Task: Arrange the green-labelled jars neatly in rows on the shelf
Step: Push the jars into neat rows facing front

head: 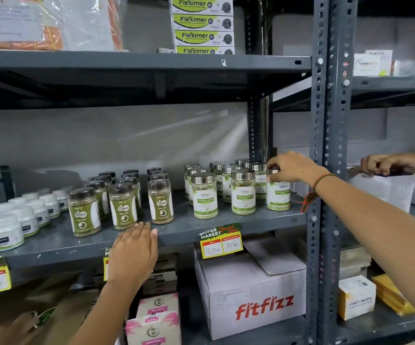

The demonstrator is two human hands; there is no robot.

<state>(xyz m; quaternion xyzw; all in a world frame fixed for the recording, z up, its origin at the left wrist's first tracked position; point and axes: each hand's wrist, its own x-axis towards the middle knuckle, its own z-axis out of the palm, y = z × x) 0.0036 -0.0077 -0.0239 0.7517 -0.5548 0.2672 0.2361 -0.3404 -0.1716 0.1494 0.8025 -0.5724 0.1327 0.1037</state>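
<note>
Several green-labelled jars with silver lids [243, 192] stand in rows at the right end of the grey middle shelf [226, 227]. My right hand [291, 168] grips the lid of the rightmost front jar [278, 195], which stands upright on the shelf beside the upright post. My left hand [133, 255] rests flat on the shelf's front edge, fingers together, holding nothing, just in front of the dark-lidded Gaska jars [123, 206].
White tubs [7, 231] fill the shelf's left end. The steel post [325, 145] stands right of the jars. Another person's hand [385, 164] reaches over white boxes in the neighbouring bay. A fitfizz carton [251, 300] and pink boxes [153, 319] sit below; Fleximer boxes [202, 26] above.
</note>
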